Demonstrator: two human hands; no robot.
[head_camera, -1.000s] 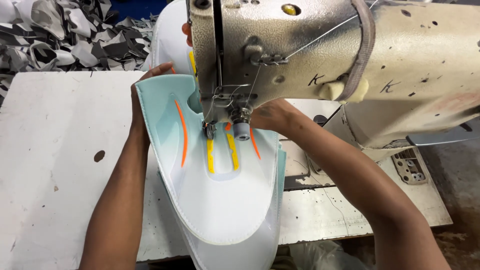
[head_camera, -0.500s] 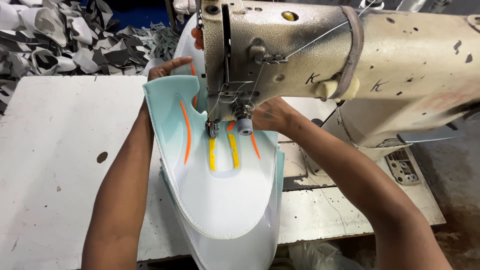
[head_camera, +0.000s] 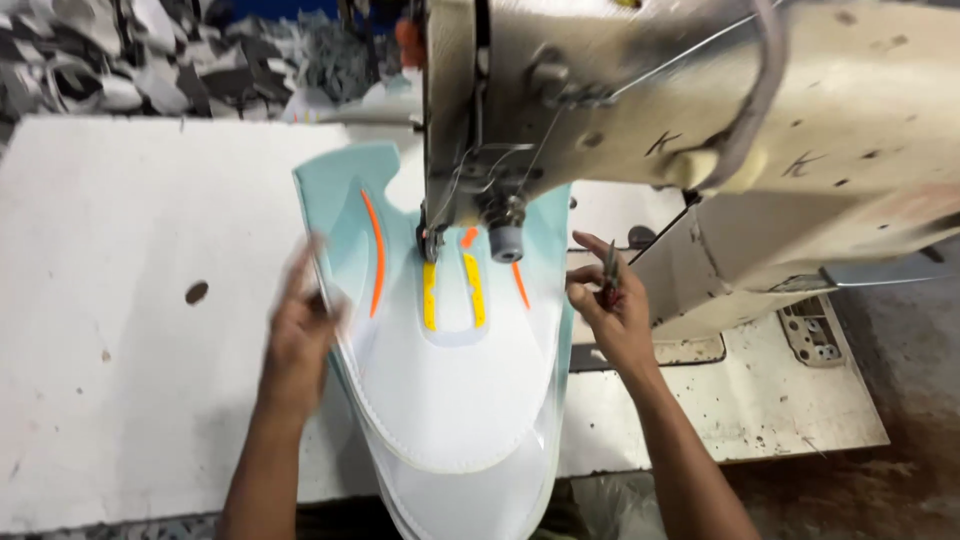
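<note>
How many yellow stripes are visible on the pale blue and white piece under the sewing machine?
2. Both yellow stripes lie side by side just below the needle: the left one and the right one. The machine head may hide more.

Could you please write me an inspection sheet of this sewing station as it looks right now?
Surface: white worktable, scuffed, with a dark hole.
Job's things: pale teal and white shoe-upper panel with orange and yellow stripes, lying under the sewing machine head.
Clutter: heap of grey and white fabric offcuts behind the table.
Hands: left hand at the panel's left edge, blurred; right hand at the right edge, fingers pinching small thread snips.
Cables: thin thread across the machine; a grey belt or strap hangs over it.
Surroundings: dark floor to the right.
</note>
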